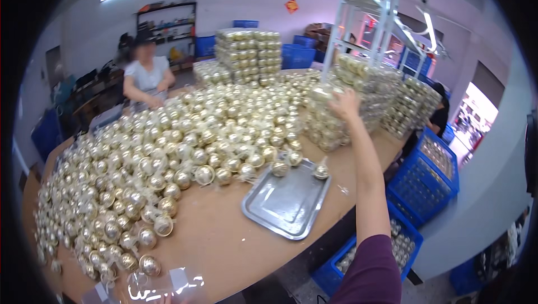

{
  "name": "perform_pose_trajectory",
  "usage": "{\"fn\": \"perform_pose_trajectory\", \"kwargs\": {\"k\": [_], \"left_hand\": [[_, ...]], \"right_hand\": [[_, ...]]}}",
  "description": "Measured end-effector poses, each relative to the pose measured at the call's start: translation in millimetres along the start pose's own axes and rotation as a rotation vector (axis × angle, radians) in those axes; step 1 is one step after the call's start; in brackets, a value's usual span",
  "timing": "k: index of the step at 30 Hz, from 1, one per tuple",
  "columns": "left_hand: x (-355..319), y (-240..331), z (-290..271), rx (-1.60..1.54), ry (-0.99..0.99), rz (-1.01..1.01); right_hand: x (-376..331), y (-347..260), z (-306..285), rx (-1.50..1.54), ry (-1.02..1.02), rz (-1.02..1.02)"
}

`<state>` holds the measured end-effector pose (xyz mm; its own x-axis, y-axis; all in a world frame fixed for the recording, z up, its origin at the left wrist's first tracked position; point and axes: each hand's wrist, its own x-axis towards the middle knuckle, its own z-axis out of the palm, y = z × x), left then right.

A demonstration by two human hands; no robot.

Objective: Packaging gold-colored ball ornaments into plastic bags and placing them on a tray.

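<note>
Fingers (pixel 338 100) spread — right hand (pixel 344 105) touching packed baubles (pixel 325 119)

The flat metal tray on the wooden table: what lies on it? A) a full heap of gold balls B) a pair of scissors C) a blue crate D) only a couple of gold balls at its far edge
D: the flat metal tray is mostly bare, with just two shiny gold balls along its far edge.

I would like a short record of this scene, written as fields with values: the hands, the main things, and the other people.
right hand: raised, resting on a stack of clear packs of gold balls
left hand: barely visible at the bottom edge, state unclear
table: brown, covered by loose gold balls
tray: metal, holds two balls
crates: blue, right of the table
other people: one seated person at the far side
</note>
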<state>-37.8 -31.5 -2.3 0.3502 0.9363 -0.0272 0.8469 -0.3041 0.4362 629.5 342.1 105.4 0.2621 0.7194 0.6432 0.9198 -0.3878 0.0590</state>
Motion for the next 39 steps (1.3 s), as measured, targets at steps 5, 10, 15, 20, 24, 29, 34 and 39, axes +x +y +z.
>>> {"fn": "perform_pose_trajectory", "kwargs": {"k": [5,10,15,20,24,29,34,39], "left_hand": [[-22,-58,35,0.154,0.144,0.030],[-29,-51,4,-0.019,0.313,0.082],[-7,-18,21,-0.114,0.520,0.147],[-15,-15,51,-0.216,0.625,0.131],[-21,-19,54,-0.036,0.555,0.244],[-20,-20,66,0.007,0.367,0.429],[2,-13,15,-0.110,0.129,0.230],[29,-6,-11,0.007,0.427,0.301]], "right_hand": [[0,-27,34,-0.194,0.026,-0.044],[-145,-194,-55,0.666,-0.393,-0.487],[-355,-290,-139,1.432,-1.821,-0.525],[-400,-314,-144,2.023,-2.033,0.070],[-406,-315,-155,2.047,-1.612,0.043],[-390,-313,-173,1.002,-0.419,-0.995],[-397,-303,-186,0.904,-0.286,-1.164],[-381,-288,-198,1.152,-0.132,-1.092]]}}
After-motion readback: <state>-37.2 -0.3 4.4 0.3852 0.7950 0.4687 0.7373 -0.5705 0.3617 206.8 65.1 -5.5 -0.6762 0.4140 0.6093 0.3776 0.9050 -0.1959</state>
